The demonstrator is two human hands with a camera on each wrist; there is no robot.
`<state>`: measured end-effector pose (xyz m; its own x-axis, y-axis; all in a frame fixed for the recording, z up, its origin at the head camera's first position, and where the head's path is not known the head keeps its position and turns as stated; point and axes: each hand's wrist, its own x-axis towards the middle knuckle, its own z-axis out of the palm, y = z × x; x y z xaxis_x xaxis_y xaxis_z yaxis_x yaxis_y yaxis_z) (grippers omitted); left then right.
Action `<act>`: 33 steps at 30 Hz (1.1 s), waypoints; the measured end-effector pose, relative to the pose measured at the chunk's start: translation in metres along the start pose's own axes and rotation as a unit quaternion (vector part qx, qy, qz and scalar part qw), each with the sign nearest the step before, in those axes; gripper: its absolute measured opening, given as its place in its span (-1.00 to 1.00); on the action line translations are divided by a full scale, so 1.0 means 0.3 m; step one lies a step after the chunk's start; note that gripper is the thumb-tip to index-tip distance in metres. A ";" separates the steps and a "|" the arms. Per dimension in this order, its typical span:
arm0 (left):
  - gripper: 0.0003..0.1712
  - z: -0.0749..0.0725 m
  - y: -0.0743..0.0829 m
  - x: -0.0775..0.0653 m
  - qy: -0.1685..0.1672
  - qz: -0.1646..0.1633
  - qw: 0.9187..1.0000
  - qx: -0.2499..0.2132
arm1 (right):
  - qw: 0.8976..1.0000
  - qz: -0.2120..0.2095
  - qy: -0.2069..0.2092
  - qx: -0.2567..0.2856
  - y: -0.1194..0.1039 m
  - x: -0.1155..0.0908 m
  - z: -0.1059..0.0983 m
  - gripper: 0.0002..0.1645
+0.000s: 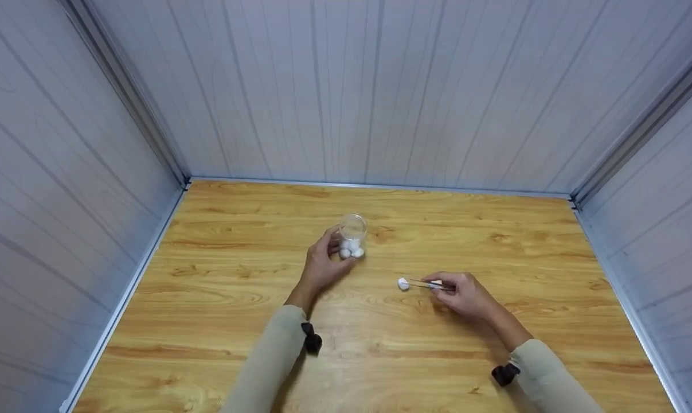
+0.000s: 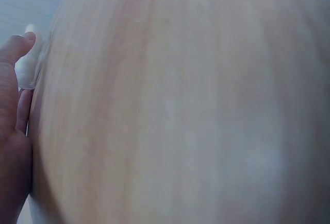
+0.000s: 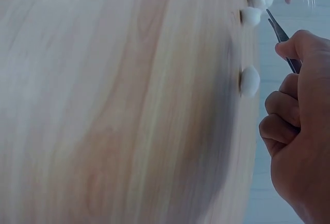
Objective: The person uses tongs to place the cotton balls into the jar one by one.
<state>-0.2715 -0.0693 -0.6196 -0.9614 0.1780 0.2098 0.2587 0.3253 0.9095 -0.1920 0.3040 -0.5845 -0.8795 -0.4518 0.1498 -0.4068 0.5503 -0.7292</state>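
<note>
Right grip (image 3: 304, 110) on tweezers (image 3: 279, 32), well inside table edges (image 1: 380, 188)

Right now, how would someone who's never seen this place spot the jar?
Start with the wood-grained table. On it, a person's left hand curls around the side of the jar. That jar is a see-through cylinder holding several white balls, unlike the slim tweezers in the right hand and the loose white balls near them.
</note>
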 end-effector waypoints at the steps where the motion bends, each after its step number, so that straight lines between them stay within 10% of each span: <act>1: -0.03 0.001 -0.001 0.000 0.001 0.000 1.000 0.001 | 1.000 0.000 -0.004 -0.003 0.001 -0.001 0.003 -0.60; 33: -0.03 0.000 -0.012 0.003 0.004 0.012 1.000 0.001 | 0.998 -0.013 -0.003 -0.068 0.007 -0.005 0.015 -0.69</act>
<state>-0.2732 -0.0703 -0.6225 -0.9554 0.1789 0.2351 0.2826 0.3219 0.9036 -0.1905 0.3024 -0.5892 -0.8669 -0.4709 0.1639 -0.4599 0.6283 -0.6275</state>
